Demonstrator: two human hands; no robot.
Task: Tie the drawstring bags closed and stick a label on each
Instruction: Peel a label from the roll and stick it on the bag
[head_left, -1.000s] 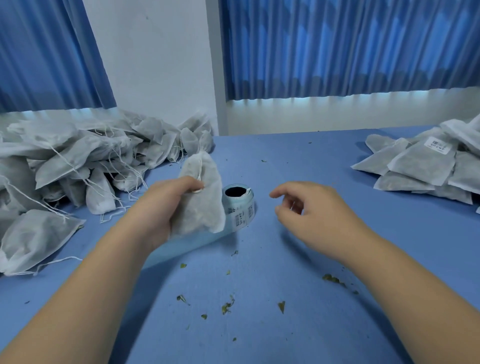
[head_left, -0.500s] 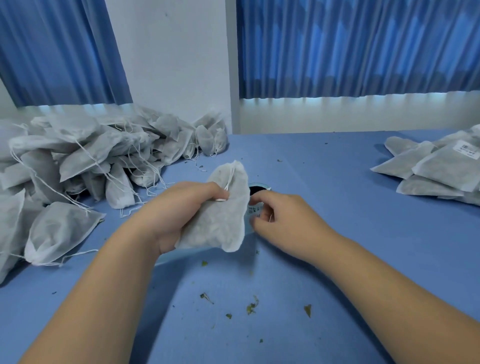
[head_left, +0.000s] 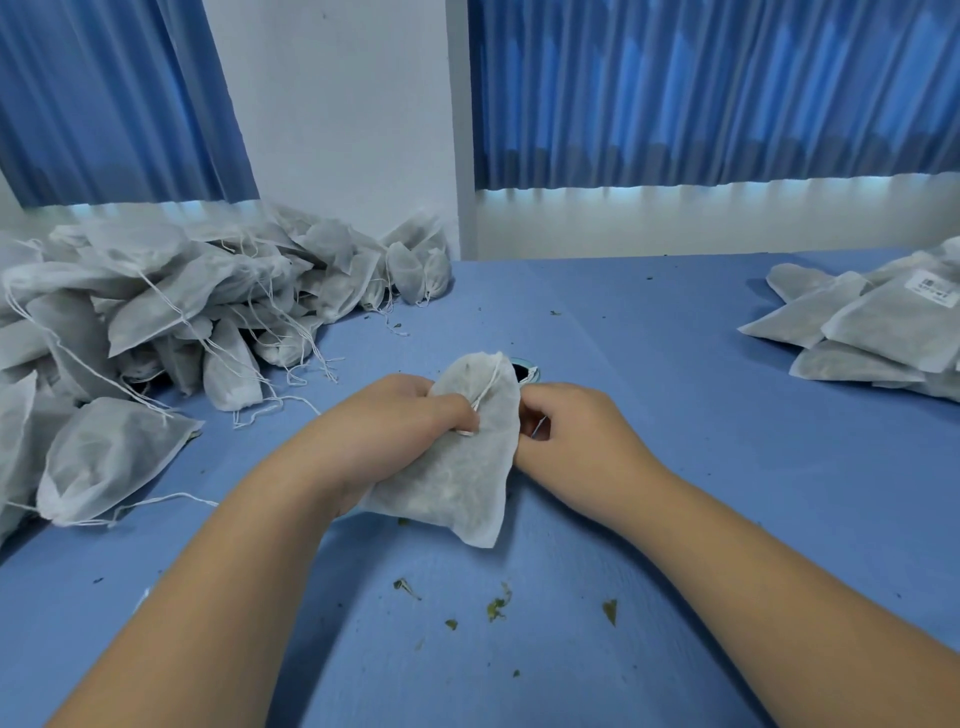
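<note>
My left hand (head_left: 400, 431) grips a white drawstring bag (head_left: 467, 467) by its upper left side, thumb pressed on the front near its string. The bag hangs tilted above the blue table (head_left: 675, 467), its tied top pointing away from me. My right hand (head_left: 571, 431) sits just right of the bag with fingers curled behind its edge, at the label roll (head_left: 524, 370), which the bag mostly hides. What the right fingers pinch is hidden.
A big heap of unlabelled bags (head_left: 182, 312) with loose strings fills the left side. A smaller stack of labelled bags (head_left: 883, 332) lies at the right edge. Dried leaf crumbs (head_left: 498, 608) are scattered in front of me.
My right hand has moved left to the label roll behind the bag. The left hand has lowered the bag slightly and brought it toward the centre.
</note>
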